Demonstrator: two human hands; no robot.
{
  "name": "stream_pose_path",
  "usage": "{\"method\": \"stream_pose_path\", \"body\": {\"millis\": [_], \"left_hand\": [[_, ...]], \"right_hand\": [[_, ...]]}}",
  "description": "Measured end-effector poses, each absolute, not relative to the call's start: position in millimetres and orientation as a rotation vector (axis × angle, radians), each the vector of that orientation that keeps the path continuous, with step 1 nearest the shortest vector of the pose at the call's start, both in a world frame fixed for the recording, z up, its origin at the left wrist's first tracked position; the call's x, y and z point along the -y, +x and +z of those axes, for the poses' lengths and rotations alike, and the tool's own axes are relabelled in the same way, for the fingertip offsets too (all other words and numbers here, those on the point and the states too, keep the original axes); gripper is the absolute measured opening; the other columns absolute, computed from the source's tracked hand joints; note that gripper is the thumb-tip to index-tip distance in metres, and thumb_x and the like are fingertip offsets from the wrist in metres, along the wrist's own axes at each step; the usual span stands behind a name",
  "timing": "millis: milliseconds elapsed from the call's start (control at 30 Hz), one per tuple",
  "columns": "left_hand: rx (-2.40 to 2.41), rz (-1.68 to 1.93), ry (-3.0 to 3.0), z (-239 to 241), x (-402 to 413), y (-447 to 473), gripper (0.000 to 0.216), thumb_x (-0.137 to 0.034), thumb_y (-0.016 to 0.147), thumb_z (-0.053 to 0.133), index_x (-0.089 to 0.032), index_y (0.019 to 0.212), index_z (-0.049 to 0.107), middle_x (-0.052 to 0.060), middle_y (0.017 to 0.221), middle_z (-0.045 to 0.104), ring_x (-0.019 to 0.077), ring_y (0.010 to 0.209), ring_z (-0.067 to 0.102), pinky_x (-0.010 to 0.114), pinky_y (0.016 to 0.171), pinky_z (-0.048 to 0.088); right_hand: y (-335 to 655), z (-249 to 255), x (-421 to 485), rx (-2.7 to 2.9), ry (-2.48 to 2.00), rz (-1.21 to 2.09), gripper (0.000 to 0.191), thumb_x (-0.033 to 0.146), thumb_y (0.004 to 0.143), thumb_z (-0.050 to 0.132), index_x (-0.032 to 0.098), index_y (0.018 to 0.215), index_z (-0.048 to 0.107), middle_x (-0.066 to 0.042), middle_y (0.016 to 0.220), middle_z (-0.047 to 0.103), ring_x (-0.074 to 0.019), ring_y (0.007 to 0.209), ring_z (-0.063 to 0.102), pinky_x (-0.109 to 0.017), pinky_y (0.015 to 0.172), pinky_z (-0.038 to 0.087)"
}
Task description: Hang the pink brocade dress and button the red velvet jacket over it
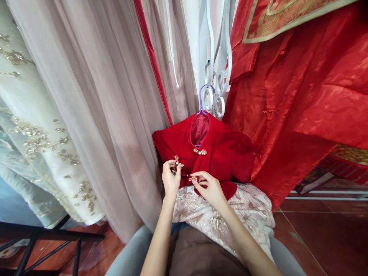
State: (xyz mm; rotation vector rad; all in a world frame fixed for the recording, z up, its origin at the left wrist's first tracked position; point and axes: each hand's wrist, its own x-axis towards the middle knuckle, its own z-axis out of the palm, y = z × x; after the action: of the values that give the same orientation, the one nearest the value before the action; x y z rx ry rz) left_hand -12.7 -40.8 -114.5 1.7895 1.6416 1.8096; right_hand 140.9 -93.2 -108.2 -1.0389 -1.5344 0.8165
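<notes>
Red velvet jacket, shoulders spread by purple hanger. My left grip pinches jewelled gold ornament; my right grip, near lower edge, looped gold ornament; presumably pinched for smallness.

Two bare hands, one left hand and one right hand, at the front of one red velvet garment on one purple hanger; one jewelled clasp sits at the garment's neck edge, one jewelled fastener in the right hand's fingers, with jewelled pieces in the left too small to count, one pale patterned cloth below the hem, and two grey-trousered legs, one to either side
</notes>
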Motion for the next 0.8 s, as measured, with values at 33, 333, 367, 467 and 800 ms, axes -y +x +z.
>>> {"method": "stream_pose_path", "body": {"millis": [33,333,367,467,800], "left_hand": [[-1.642,1.813,1.784,-114,39,-12,0.014,-0.03,0.082,0.059,-0.019,0.089,0.057,0.005,0.086,0.065,0.0174,0.08,0.063,0.033,0.079,0.05],[-1.481,1.914,1.704,-111,44,-15,0.017,-0.032,0.081,0.06,-0.018,0.091,0.062,0.004,0.086,0.067,0.0154,0.08,0.064,0.03,0.081,0.051],[-1.494,1.902,1.72,-110,44,-16,0.017,-0.032,0.082,0.06,-0.018,0.091,0.063,0.004,0.086,0.068,0.0152,0.079,0.064,0.029,0.08,0.051],[-1.519,1.865,1.659,-105,44,-18,0.019,-0.034,0.081,0.06,-0.018,0.089,0.067,0.004,0.084,0.069,0.015,0.075,0.064,0.028,0.075,0.051],[-1.252,1.793,1.279,-99,43,-15,0.028,-0.037,0.074,0.066,-0.014,0.088,0.072,0.009,0.091,0.074,0.0208,0.084,0.069,0.035,0.082,0.055]], "right_hand": [[139,-108,87,1.523,-1.017,0.838,0.017,0.025,0.079,0.06,0.021,0.094,0.067,-0.004,0.091,0.068,-0.0158,0.078,0.066,-0.03,0.074,0.058],[117,-94,38,1.501,-0.829,0.844,0.014,0.027,0.081,0.06,0.021,0.093,0.063,-0.004,0.093,0.07,-0.0158,0.082,0.068,-0.03,0.079,0.057],[116,-93,36,1.511,-0.82,0.844,0.015,0.027,0.081,0.06,0.021,0.093,0.063,-0.004,0.093,0.07,-0.0157,0.081,0.068,-0.03,0.079,0.057],[115,-90,33,1.555,-0.795,0.831,0.014,0.026,0.081,0.059,0.02,0.093,0.064,-0.003,0.093,0.07,-0.0153,0.082,0.068,-0.03,0.08,0.056],[113,-84,32,1.612,-0.791,0.796,0.016,0.025,0.083,0.056,0.02,0.092,0.068,-0.002,0.093,0.072,-0.0156,0.084,0.069,-0.03,0.081,0.056]]}}
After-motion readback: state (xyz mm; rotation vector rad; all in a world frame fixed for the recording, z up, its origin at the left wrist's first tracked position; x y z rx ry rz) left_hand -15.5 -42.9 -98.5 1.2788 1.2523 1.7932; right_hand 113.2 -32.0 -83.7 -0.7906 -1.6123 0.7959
